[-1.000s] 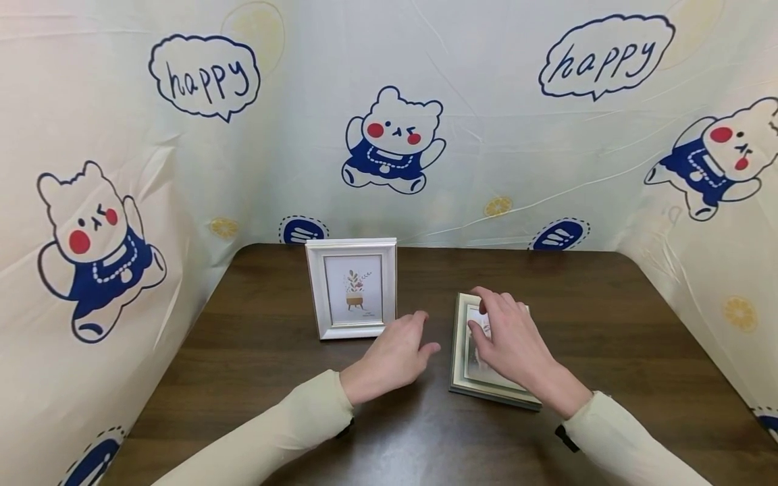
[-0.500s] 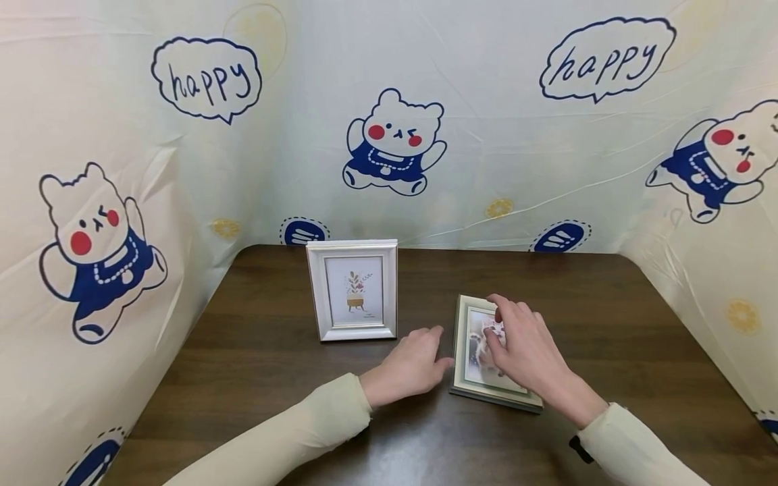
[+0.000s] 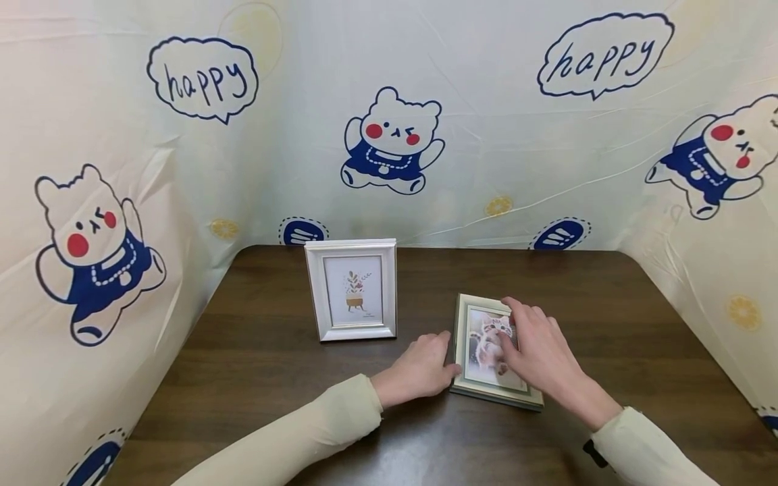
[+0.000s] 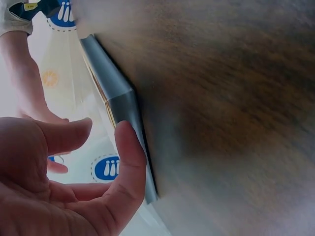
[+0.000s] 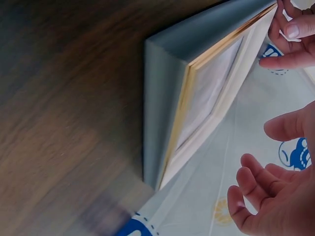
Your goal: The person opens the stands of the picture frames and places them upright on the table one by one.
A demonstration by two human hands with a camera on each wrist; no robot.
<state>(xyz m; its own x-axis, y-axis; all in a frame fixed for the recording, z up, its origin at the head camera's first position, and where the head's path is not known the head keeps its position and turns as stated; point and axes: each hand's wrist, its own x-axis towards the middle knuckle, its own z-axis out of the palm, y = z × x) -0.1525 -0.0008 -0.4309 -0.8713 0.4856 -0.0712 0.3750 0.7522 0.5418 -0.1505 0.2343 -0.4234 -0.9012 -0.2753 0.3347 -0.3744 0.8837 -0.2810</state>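
Observation:
A picture frame (image 3: 483, 351) with a kitten photo lies flat on the table, picture side up. At its left edge is my left hand (image 3: 419, 368); in the left wrist view a fingertip of this hand (image 4: 74, 191) meets the grey side of the frame (image 4: 115, 81), with the thumb apart from it. My right hand (image 3: 541, 344) is over the right part of the frame and covers some of it. Seen from the right wrist, the right hand (image 5: 275, 191) has loosely bent fingers, apart from the frame (image 5: 165, 108) and holding nothing.
A white picture frame (image 3: 311, 290) with a plant drawing stands upright on the brown wooden table (image 3: 243, 378), left of the lying frame. Behind and at both sides hangs a pale printed cloth (image 3: 486, 135) with bears and "happy" bubbles.
My left hand has moved right, from near the white frame to the lying frame's left edge. My right hand has shifted right, uncovering more of the kitten photo. Both frames stay put.

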